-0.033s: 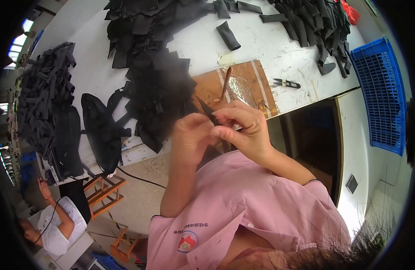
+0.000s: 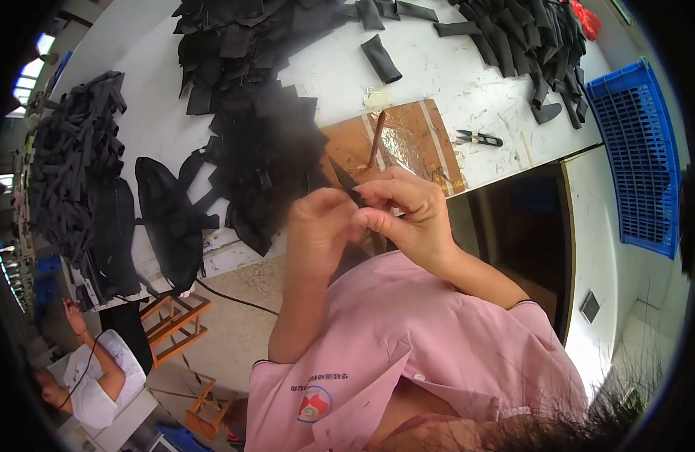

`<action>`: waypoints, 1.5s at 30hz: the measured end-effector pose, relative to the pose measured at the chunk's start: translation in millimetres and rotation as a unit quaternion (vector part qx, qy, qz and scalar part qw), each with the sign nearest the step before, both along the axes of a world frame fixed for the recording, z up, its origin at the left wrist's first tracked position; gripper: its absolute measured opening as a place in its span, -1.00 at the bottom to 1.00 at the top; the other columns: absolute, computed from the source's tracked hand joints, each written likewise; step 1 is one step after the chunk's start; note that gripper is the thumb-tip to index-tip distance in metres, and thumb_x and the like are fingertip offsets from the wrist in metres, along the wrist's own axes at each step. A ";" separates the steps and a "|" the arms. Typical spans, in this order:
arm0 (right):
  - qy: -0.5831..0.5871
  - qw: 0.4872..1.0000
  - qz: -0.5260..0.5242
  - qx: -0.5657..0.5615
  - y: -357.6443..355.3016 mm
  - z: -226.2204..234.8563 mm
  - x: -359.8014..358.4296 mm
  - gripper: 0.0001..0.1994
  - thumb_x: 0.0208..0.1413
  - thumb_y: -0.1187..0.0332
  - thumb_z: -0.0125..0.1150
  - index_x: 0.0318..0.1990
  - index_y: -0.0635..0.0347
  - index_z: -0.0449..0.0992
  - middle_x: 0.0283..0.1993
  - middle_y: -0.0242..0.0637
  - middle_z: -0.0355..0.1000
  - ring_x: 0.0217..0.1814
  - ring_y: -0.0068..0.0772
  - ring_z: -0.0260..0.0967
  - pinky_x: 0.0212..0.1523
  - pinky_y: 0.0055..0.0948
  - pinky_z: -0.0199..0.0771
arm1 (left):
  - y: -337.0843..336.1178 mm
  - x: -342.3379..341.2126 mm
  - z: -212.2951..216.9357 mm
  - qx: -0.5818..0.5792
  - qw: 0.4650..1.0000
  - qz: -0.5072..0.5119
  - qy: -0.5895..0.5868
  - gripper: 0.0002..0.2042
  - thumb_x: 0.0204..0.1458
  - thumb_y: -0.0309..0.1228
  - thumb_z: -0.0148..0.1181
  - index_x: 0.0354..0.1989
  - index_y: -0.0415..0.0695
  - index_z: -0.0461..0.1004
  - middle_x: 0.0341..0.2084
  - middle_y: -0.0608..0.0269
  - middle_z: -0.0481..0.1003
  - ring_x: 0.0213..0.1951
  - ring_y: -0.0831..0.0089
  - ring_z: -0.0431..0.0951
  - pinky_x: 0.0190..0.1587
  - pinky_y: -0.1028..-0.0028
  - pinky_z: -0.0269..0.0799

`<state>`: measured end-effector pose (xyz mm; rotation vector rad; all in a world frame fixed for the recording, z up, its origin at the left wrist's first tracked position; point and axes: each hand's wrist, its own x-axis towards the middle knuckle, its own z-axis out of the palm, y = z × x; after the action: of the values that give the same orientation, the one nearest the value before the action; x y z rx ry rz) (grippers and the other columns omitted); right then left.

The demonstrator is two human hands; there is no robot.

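Note:
My left hand [image 2: 317,222] and my right hand [image 2: 408,209] meet over the near edge of the table. Between their pinched fingertips is a small black fabric piece [image 2: 345,182], its pointed end sticking out past the fingers. Most of the piece is covered by my fingers. Just beyond lies a brown board [image 2: 426,139] with a shiny, stained surface, and a thin brown stick [image 2: 377,139] rests on it. A large heap of black fabric pieces [image 2: 265,143] reaches close to my left hand.
Thread snips [image 2: 479,138] lie right of the board. Black tube-like pieces [image 2: 506,38] are piled at the far right, with one piece [image 2: 381,59] apart. A blue crate [image 2: 637,154] stands at the right. Black strips [image 2: 76,151] lie left; a co-worker [image 2: 103,377] sits lower left.

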<state>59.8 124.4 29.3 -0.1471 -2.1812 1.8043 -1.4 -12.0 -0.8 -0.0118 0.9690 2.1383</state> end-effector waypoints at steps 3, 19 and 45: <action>0.034 0.999 -0.028 -0.001 0.8 -14.9 0.3 -0.86 -0.18 0.53 0.23 -0.39 0.33 0.49 -0.49 -0.28 0.36 -0.51 -0.48 0.37 -0.55 -0.58 0.33 | 10.7 6.9 8.7 -0.130 0.982 0.034 0.132 -0.97 -0.07 -0.61 0.07 -0.44 -0.28 0.39 -0.60 0.21 0.43 -0.58 0.53 0.43 -0.51 0.59 0.37; -0.063 0.977 0.014 -0.205 20.0 -41.7 -14.7 -0.93 -0.11 0.49 0.18 -0.47 0.29 0.44 -0.50 -0.46 0.33 -0.59 -0.68 0.18 -0.59 -0.64 0.20 | 17.0 -1.5 -0.7 0.094 0.994 0.063 -0.011 -0.74 -0.21 -0.74 -0.05 -0.29 -0.24 0.26 -0.44 0.18 0.37 -0.80 0.75 0.06 -0.77 0.75 -0.06; 0.091 0.978 0.044 -0.182 31.0 3.6 -19.1 -0.86 0.06 0.38 0.05 -0.46 0.25 0.34 -0.40 -0.38 0.29 -0.42 -0.64 0.19 -0.45 -0.63 0.23 | 40.2 13.4 29.0 -0.210 0.839 0.200 0.460 -0.89 -0.10 -0.64 0.13 -0.36 -0.30 0.42 -0.36 0.22 0.41 -0.44 0.64 0.38 -0.38 0.69 0.32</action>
<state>40.7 155.5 32.9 0.0376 -1.7437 2.1598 12.0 28.2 28.3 0.7172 2.1397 2.2407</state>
